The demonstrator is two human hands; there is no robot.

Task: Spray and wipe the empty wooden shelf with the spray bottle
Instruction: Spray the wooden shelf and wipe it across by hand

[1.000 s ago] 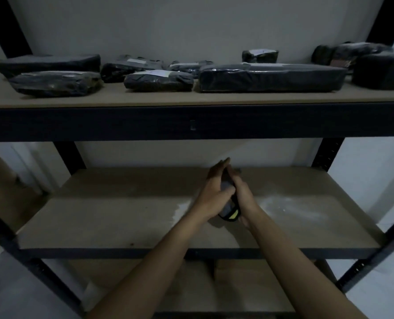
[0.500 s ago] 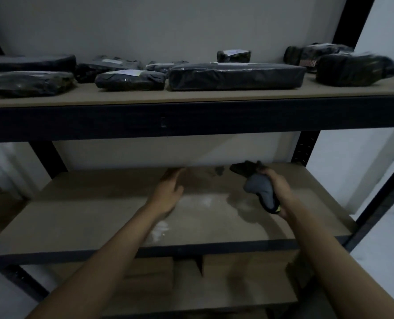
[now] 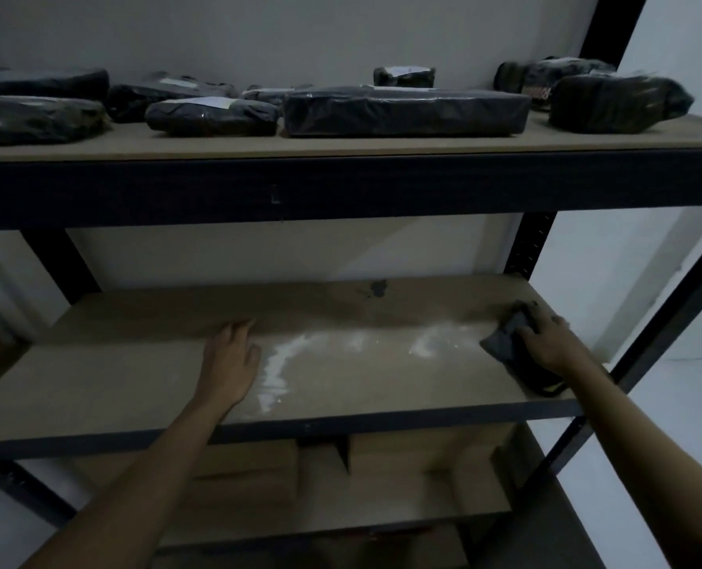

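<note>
Two bare forearms, slim and long, running up from the lower edge. No sleeves anywhere along them. Left hand (image 3: 230,365) and right hand (image 3: 554,342) ungloved; no rings, watch or wristband visible in the dim light. Fingernails too dark to make out.

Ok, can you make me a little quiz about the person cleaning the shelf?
1. True or false: the left hand rests flat and empty on the bare brown wooden shelf.
2. What does the right hand hold? A) a dark grey spray bottle B) a white cup C) a red book
3. Fill in: the black plastic-wrapped parcels lie on the shelf ___ the bare one.

Key: 1 true; 2 A, the dark grey spray bottle; 3 above.
</note>
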